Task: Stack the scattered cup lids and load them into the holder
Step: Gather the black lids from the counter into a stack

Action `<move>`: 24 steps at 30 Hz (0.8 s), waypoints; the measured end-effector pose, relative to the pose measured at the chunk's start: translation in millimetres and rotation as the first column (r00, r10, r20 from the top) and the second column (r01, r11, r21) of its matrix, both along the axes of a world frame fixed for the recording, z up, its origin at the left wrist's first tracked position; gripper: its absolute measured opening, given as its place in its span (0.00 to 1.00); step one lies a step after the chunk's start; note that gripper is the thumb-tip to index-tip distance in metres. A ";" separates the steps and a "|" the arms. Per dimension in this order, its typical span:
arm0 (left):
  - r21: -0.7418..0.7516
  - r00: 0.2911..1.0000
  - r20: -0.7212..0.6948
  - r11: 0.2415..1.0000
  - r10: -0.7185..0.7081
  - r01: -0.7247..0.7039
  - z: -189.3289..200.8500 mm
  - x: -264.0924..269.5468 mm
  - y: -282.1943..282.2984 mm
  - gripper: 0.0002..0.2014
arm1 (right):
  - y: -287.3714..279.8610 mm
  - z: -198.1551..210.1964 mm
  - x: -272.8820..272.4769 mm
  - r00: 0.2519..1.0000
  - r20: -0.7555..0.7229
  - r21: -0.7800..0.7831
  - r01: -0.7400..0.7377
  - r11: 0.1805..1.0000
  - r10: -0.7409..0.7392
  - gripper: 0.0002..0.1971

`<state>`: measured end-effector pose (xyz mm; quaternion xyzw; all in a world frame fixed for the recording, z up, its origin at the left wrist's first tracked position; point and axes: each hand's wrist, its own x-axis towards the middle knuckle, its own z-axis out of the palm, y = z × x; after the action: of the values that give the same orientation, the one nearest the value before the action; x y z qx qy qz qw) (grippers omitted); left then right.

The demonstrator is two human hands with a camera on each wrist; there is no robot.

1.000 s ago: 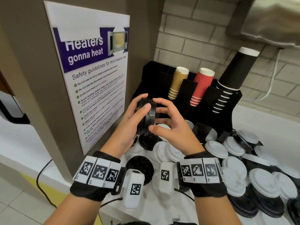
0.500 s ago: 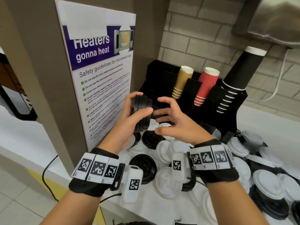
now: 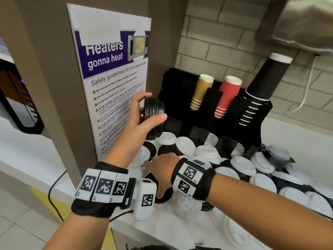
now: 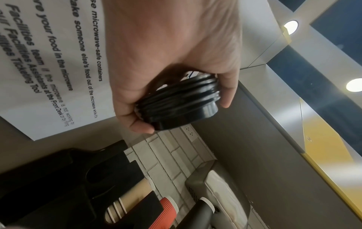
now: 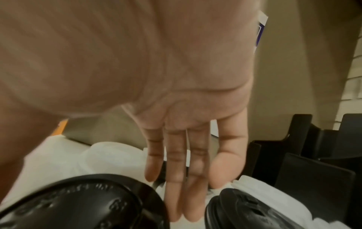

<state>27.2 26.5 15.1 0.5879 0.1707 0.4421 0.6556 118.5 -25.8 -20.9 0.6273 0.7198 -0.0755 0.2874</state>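
- While our left hand (image 3: 142,116) grips a stack of black lids (image 3: 154,117) beside the black holder (image 3: 203,112), it stays off the counter.
- Our right hand (image 5: 188,139), fingers straight and empty, reaches over scattered lids (image 3: 243,165).

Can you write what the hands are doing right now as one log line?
left hand: grips black lid stack | right hand: open, reaching over loose lids | holder: stack not loaded

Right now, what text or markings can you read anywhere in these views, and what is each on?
"Heaters gonna heat": purple header of the poster.
"Safety guidelines for microwave use": same poster, below the header.
"Do not use tin foil or metal containers and utensils": its first bullet; lower bullets too small.
Embossed marks on the loose black lid: blurred, unreadable.
Wrist bands: square codes, no readable words.
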 end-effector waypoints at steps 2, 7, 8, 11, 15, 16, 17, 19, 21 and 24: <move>-0.002 1.000 -0.001 1.000 0.012 -0.012 -0.1 -0.1 0.4 0.30 | -2.3 -2.5 0.3 1.000 0.012 0.020 -0.023 1.000 0.023 0.45; 0.011 1.000 -0.004 1.000 0.012 -0.012 -0.1 -0.4 1.2 0.34 | -5.7 -8.8 3.5 0.997 -0.073 0.037 -0.014 0.999 0.017 0.42; 0.015 1.000 -0.002 1.000 0.016 -0.016 -0.4 -0.4 1.5 0.34 | -5.2 -5.4 6.8 0.992 -0.122 0.050 0.000 0.999 0.006 0.40; 0.044 0.999 0.023 0.998 0.035 -0.036 -1.4 -0.8 3.2 0.33 | -1.6 15.6 26.0 0.945 -0.323 0.084 0.074 0.994 -0.043 0.39; 0.045 0.997 0.065 0.998 0.045 -0.048 -5.5 0.9 3.7 0.32 | -3.6 44.5 64.2 0.791 -0.601 0.157 0.254 0.955 -0.112 0.36; 0.039 0.996 0.068 0.998 0.056 -0.058 -7.7 2.5 3.1 0.32 | -7.0 48.4 74.0 0.727 -0.675 0.180 0.322 0.930 -0.121 0.34; 0.027 0.995 0.065 0.997 0.070 -0.072 -10.2 4.2 2.3 0.32 | -11.6 51.2 82.5 0.644 -0.756 0.195 0.395 0.898 -0.119 0.33; -0.012 0.994 0.064 0.996 0.091 -0.091 -15.6 9.2 0.3 0.32 | -23.2 53.2 92.7 0.413 -0.908 0.177 0.534 0.827 -0.073 0.31; -0.046 0.993 0.072 0.995 0.091 -0.088 -19.7 13.1 -2.9 0.32 | -35.9 50.2 92.4 0.144 -0.990 0.093 0.631 0.770 0.002 0.31; -0.026 0.996 0.062 0.998 0.065 -0.064 -20.9 18.3 -7.9 0.28 | -51.9 41.1 81.4 -0.101 -0.989 0.011 0.667 0.745 0.106 0.29</move>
<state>45.5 18.6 -5.8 0.5600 0.1741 0.4792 0.6531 199.9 -77.7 20.2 0.5744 0.5200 -0.3576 -0.5213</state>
